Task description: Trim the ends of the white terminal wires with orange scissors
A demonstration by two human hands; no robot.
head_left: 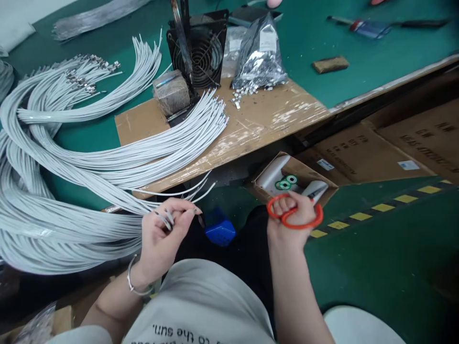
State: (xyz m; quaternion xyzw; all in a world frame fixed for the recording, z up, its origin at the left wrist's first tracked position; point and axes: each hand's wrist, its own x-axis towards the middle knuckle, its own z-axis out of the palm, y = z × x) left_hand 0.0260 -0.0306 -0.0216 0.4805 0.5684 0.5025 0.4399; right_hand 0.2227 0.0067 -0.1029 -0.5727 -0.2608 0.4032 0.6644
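Observation:
My left hand [161, 234] is closed, with thumb and index finger pinching a thin white cable end in front of my lap. Other loose cable ends [204, 188] stick out just above it. Long bundles of white cable [118, 165] run from the table's left side toward this hand. In my right hand [296, 210] is a pair of scissors with orange-red handles [315, 217]. The fingers are wrapped through the handle loops, and the blades [317, 192] point up and away over an open carton, clear of the cables.
A black fan [201, 55] stands on the table near a soldering iron [184, 48]. Beside it sits a silver bag [260, 52] with small white connectors [244, 93] spilled in front. Below the table edge, the open carton [261, 184] holds green-rimmed spools [287, 181]. Closed cartons [355, 153] stand at right.

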